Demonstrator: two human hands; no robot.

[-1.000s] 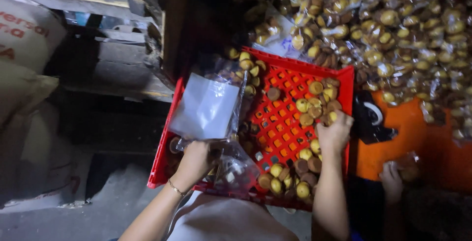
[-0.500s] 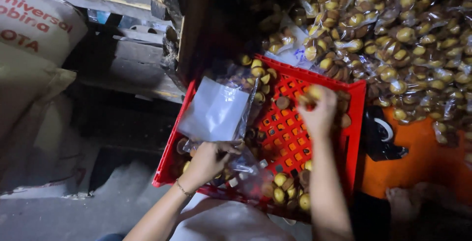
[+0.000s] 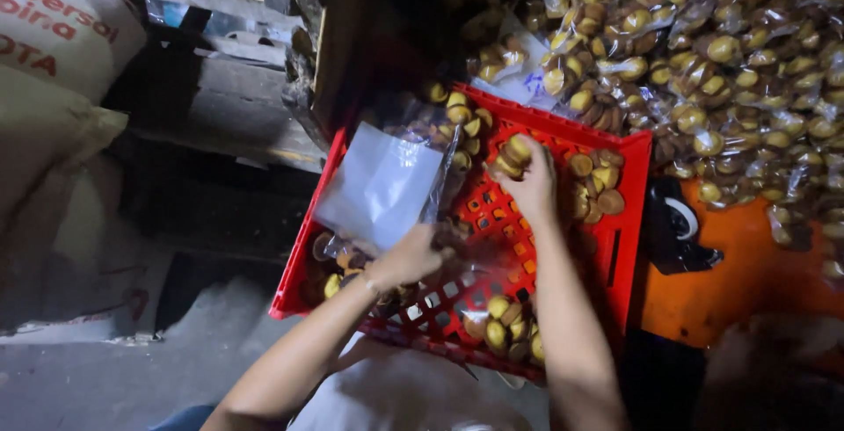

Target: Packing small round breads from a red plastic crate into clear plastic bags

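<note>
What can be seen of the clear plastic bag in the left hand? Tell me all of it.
The clear plastic bag is thin, glossy film, pale where it catches the light, flat and apparently empty. It stands tilted up over the left end of the red crate, above small round golden pastries. The left hand pinches its lower edge; nothing else visibly touches it.

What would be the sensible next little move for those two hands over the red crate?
Probably bring the right hand, which grips a few small round cakes, across to the clear plastic bag held up by the left hand and drop them in. The bag looks nearly empty, and loose cakes lie in the red crate.
</note>
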